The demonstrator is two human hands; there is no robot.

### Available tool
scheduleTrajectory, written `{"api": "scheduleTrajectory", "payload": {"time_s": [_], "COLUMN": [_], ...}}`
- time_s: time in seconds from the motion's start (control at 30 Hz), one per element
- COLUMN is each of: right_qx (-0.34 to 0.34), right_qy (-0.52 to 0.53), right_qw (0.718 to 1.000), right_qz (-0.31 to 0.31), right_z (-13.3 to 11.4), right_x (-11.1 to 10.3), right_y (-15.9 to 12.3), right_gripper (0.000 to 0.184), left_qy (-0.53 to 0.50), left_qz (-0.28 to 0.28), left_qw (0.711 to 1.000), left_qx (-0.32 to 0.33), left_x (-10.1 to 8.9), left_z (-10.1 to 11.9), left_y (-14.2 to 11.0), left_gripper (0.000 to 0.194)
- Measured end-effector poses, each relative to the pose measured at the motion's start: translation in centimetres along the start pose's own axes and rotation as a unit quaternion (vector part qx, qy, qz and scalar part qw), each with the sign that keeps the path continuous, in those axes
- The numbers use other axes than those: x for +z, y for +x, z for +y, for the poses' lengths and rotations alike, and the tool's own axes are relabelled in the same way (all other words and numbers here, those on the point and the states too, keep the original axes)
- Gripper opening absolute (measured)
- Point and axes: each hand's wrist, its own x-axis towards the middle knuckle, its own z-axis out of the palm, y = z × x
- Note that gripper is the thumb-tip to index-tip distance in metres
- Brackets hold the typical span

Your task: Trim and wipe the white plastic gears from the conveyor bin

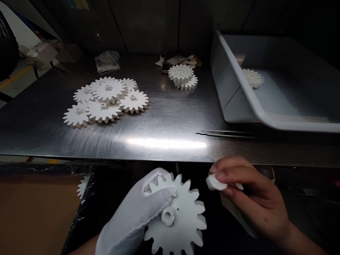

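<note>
A white plastic gear (186,219) with a raised hollow hub faces me below the table's front edge. My left hand (135,209), in a white glove, grips it at the upper left, thumb across its face and the other fingers behind. To the right, my bare right hand (252,193) pinches a small white wad (215,182), perhaps folded cloth, between thumb and fingers. A gap separates the wad from the gear's teeth. Further away, a heap of similar white gears (108,90) lies on the metal table (164,124), hubs up.
A slim knife or tweezers-like tool (225,134) lies near the front edge. Two stacked gears (182,72) sit at the back. The grey bin (239,78) at right contains a gear (253,78). At lower left stands a plastic-lined box (32,212).
</note>
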Motion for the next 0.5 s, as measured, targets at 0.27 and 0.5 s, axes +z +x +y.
{"api": "scheduleTrajectory", "payload": {"time_s": [0.27,0.5], "right_qx": [-0.062,-0.021], "right_qy": [0.052,0.003], "right_qw": [0.994,0.985], "right_qz": [-0.07,-0.17], "right_z": [-1.4,-0.7], "right_x": [0.4,-0.6], "right_y": [1.2,0.9], "right_gripper": [0.05,0.046], "left_qy": [0.0,0.013], "left_qz": [-0.051,-0.025], "left_qw": [0.998,0.999], "left_qx": [-0.033,-0.038], "left_x": [-0.1,-0.2], "left_z": [-0.1,-0.7], "left_y": [0.3,0.8], "left_gripper": [0.028,0.029]}}
